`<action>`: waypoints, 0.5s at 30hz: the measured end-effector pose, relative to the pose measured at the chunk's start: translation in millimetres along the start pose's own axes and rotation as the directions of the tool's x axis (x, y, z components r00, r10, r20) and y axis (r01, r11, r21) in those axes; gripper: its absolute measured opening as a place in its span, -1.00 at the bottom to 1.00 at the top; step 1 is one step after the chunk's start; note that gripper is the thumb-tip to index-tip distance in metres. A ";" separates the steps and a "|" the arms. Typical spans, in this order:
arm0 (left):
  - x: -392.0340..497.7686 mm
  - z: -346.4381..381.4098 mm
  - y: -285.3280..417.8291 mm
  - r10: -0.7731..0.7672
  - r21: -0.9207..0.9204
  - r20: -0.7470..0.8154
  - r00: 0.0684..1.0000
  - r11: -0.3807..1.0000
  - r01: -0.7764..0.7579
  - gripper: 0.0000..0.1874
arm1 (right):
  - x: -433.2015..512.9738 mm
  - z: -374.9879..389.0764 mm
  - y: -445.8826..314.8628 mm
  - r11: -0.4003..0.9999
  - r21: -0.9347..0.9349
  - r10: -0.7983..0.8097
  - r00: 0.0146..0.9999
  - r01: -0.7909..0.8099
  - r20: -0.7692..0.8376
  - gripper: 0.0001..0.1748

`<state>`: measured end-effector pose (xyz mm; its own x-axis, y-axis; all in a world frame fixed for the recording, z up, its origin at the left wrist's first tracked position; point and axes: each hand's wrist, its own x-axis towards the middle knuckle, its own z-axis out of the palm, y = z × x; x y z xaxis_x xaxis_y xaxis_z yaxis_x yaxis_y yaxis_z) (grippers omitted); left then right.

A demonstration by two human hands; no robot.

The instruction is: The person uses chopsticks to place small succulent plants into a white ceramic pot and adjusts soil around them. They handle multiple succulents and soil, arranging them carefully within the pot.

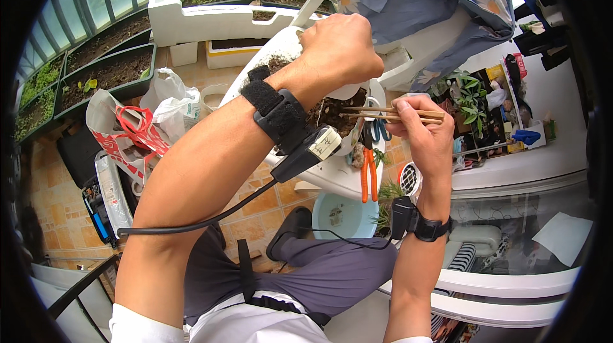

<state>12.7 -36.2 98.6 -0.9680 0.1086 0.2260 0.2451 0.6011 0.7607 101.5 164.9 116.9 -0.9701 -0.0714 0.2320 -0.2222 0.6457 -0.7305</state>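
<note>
My right hand [424, 123] grips a pair of wooden chopsticks [421, 117]. Their tips point left into dark soil [345, 120] in a pot on a white stool-like surface [306, 170]. My left hand [342, 48] is bent over the far side of this soil, back of the hand up. Its fingers are hidden, so what it holds, if anything, cannot be told. Beside the pot, near my right hand, lie pliers with orange handles [368, 175] and scissors with blue-grey handles [380, 130]. Loose soil [278, 63] is scattered on the white surface beyond my left wrist.
A pale blue basin [345, 216] stands on the tiled floor by my foot. To the left are a red-and-white bag [117, 135], a white plastic bag [175, 103] and long planters [107, 77]. Blue floral fabric [407, 3] hangs ahead. A sliding-window frame [507, 285] borders the right.
</note>
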 end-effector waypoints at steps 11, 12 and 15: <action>-11.0 13.4 54.6 0.146 0.308 0.134 0.980 0.934 -0.181 -0.59 | -22.7 -11.6 47.5 0.969 0.244 -0.020 0.999 0.028 -0.035 -0.77; -11.8 15.9 58.4 0.158 0.332 0.146 0.977 0.922 -0.199 -0.58 | -22.0 -11.0 50.4 0.969 0.245 -0.026 0.999 0.033 -0.029 -0.77; -15.4 24.8 68.4 0.170 0.356 0.183 0.968 0.906 -0.227 -0.48 | -24.6 -15.3 55.2 0.975 0.220 -0.042 0.999 0.046 -0.022 -0.82</action>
<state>43.1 22.9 132.0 -0.9052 0.3528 0.2369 0.4229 0.8022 0.4214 114.6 213.9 80.7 -0.9575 -0.0814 0.2768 -0.2825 0.4591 -0.8423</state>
